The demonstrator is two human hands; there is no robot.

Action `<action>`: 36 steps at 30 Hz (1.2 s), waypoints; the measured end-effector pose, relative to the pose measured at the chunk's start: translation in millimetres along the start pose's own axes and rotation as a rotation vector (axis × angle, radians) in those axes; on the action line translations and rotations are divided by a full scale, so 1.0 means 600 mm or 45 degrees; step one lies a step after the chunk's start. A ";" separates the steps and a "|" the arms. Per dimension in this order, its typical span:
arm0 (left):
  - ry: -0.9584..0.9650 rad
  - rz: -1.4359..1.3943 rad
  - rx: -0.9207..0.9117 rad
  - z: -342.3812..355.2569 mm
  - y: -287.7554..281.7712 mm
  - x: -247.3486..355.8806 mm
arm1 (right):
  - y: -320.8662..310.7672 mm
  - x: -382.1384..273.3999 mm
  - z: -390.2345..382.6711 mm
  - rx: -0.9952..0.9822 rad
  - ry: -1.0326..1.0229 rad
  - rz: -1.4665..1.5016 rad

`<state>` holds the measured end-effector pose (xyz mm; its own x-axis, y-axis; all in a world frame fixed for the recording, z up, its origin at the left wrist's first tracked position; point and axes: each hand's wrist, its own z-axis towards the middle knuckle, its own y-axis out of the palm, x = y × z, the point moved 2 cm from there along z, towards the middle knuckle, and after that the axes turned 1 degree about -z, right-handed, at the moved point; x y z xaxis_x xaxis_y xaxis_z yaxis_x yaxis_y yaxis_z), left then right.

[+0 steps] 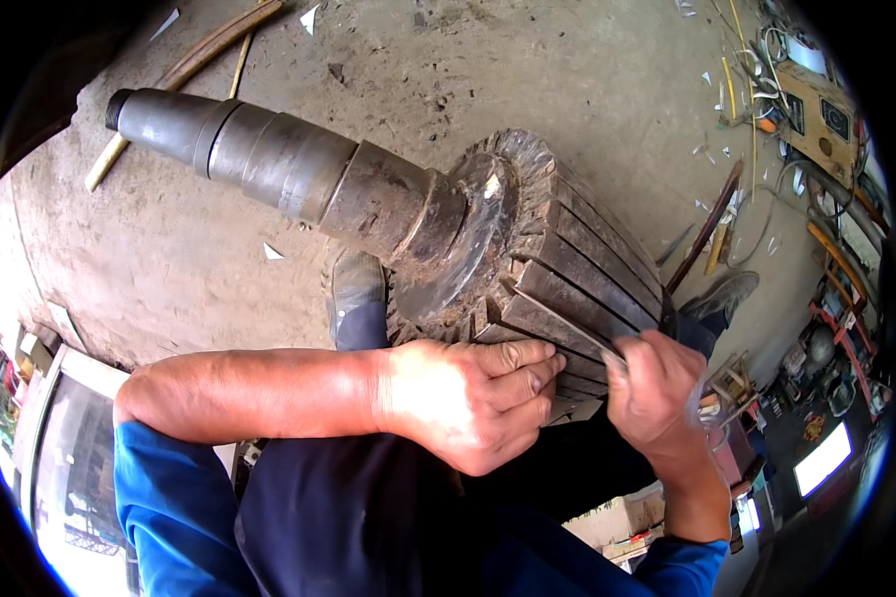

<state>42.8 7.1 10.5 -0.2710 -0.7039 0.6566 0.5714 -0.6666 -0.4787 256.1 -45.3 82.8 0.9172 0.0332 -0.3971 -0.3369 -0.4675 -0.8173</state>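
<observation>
rotor of rough, slotted metal lies under the left grip.

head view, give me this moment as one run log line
left hand: resting on slotted brown metal drum | right hand: pinching thin grey strip against drum | stepped grey metal shaft: pointing upper left

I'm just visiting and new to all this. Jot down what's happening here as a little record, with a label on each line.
Main object: a thick metal shaft joined to a slotted drum
Shaft direction: toward the upper left
Left hand: resting on the drum's near side, fingers together
Right hand: pinching a thin strip
Strip: reaches across the drum; whether it sits in a slot is unclear
Floor: bare and stained, with white scraps
Clothing: blue sleeves
</observation>
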 end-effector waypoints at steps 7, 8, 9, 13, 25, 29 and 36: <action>-0.029 -0.035 0.058 -0.001 0.000 0.001 | -0.007 0.033 -0.035 -0.069 0.023 0.001; -0.023 -0.036 0.064 0.001 0.001 0.000 | -0.009 0.050 -0.066 -0.103 0.060 -0.034; -0.021 -0.036 0.066 0.002 0.001 0.001 | -0.012 0.056 -0.081 -0.116 0.080 -0.051; -0.016 -0.064 0.056 0.005 -0.004 -0.002 | -0.011 0.027 -0.047 -0.057 0.051 -0.066; -0.741 0.704 0.035 -0.163 -0.127 -0.061 | 0.053 0.006 -0.048 0.591 0.282 0.251; -0.918 0.657 0.045 -0.248 -0.113 -0.042 | 0.117 0.033 -0.047 0.881 0.416 0.164; -1.984 0.031 0.109 -0.535 -0.010 0.085 | 0.130 0.031 0.000 1.150 0.236 0.028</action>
<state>-222.9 -103.6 -140.3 0.7484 0.2614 0.6095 0.6188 -0.6058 -0.5001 246.8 -81.0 11.6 0.9018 -0.1458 -0.4067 -0.3212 0.4035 -0.8568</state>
